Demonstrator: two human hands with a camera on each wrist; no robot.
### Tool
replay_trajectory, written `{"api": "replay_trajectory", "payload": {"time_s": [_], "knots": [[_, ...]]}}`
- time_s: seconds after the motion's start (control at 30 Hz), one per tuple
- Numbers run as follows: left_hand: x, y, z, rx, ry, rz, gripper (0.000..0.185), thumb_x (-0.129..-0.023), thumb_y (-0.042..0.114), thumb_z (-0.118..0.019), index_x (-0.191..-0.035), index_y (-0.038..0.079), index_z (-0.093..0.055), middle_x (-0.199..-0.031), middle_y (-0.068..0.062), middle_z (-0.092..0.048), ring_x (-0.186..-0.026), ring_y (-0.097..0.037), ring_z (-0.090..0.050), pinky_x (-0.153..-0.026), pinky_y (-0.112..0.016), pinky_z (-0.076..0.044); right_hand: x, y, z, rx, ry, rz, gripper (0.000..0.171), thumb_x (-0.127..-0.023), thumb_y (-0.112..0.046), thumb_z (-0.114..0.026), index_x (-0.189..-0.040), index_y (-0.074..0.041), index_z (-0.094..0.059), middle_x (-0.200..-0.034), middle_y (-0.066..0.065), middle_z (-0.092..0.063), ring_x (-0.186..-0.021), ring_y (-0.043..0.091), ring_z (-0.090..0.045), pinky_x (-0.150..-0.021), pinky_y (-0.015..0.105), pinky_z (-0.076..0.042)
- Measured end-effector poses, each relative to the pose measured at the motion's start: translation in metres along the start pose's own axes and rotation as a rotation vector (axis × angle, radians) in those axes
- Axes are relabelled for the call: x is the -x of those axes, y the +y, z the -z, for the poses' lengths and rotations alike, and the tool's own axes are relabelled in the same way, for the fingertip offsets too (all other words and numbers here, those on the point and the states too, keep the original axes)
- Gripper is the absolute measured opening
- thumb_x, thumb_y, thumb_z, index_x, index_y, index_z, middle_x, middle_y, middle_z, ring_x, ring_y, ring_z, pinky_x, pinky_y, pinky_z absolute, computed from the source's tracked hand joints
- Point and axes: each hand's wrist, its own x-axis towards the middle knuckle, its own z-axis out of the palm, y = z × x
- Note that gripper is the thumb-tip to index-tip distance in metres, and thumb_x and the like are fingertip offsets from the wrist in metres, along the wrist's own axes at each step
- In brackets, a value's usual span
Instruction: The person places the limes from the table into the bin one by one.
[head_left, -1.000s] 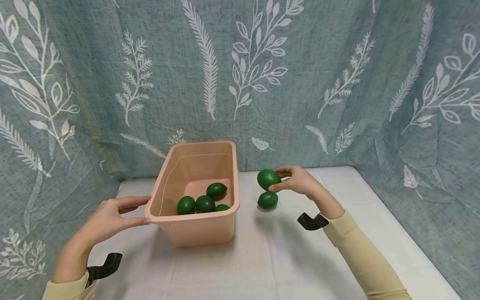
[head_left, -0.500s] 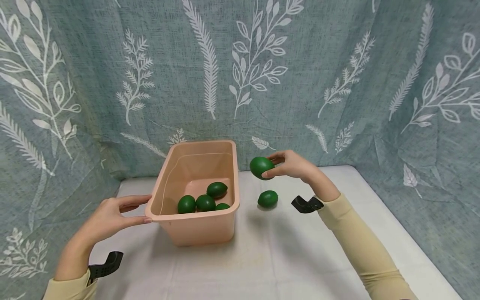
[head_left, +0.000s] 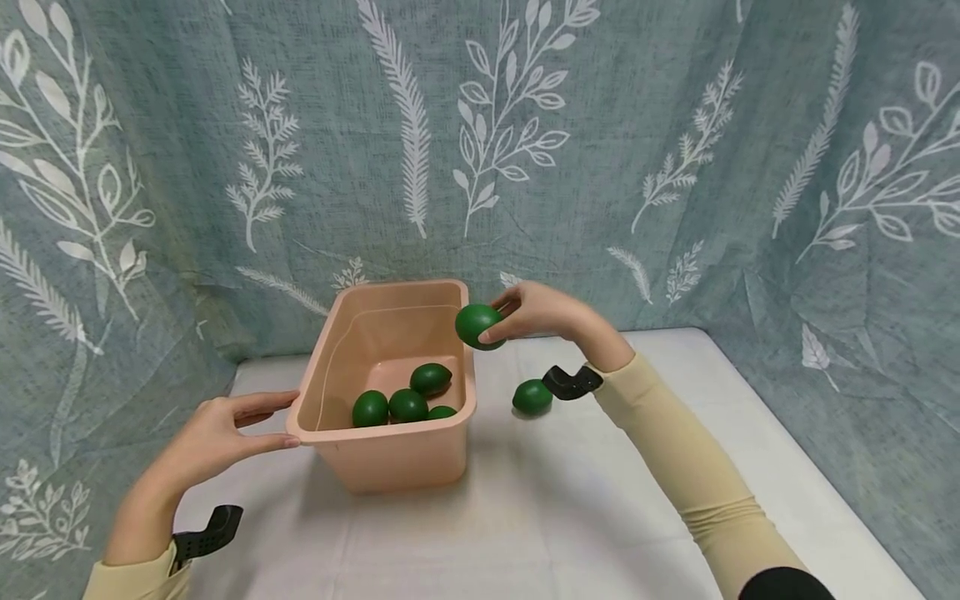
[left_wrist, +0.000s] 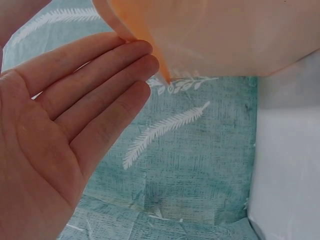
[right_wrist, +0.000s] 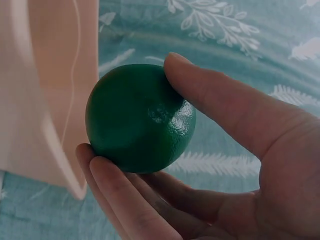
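While the left hand [head_left: 217, 429] is resting flat, fingers straight, against the pink bin [head_left: 390, 454], the right hand [head_left: 543, 312] is pinching a green lime [head_left: 478, 325] between thumb and fingertips at the bin's right rim. Carrying seems underway; next, the grip likely needs moving over the limes inside [head_left: 405, 402] before loosening. One more lime [head_left: 532, 397] is lying on the tabletop [head_left: 555, 508].
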Motion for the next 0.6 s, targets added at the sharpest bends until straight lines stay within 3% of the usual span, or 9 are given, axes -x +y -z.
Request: {"api": "replay_trajectory", "payload": {"time_s": [0.2,0.47,0.6], "knots": [[0.000,-0.002,0.001,0.006,-0.003,0.002,0.058,-0.080,0.042,-0.074,-0.132,0.022,-0.058,-0.129,-0.003,-0.061,-0.116,-0.032,-0.059,-0.085,-0.022,-0.054,-0.017,-0.023,-0.009,0.042,-0.048,-0.012,0.064,-0.079,-0.032,-0.078,-0.134,-0.009,-0.053,-0.128,0.009,-0.059,-0.101,0.016,-0.066,-0.084,0.026,-0.056],[-0.003,-0.004,0.000,0.023,0.005,-0.011,0.058,-0.079,0.043,-0.074,-0.131,0.022,-0.059,-0.127,-0.001,-0.062,-0.109,0.002,-0.057,-0.087,-0.015,-0.050,-0.038,-0.037,-0.026,0.102,-0.086,-0.011,0.062,-0.080,-0.033,-0.077,-0.134,-0.010,-0.055,-0.129,0.006,-0.058,-0.097,0.015,-0.066,-0.081,0.026,-0.057],[-0.002,-0.005,-0.001,0.037,0.003,-0.012,0.058,-0.079,0.043,-0.074,-0.131,0.021,-0.059,-0.127,-0.001,-0.062,-0.106,0.011,-0.053,-0.088,-0.017,-0.051,-0.047,-0.039,-0.034,0.081,-0.092,-0.004,0.058,-0.082,-0.031,-0.076,-0.131,-0.007,-0.057,-0.124,0.008,-0.062,-0.094,0.014,-0.067,-0.084,0.029,-0.057]]}}
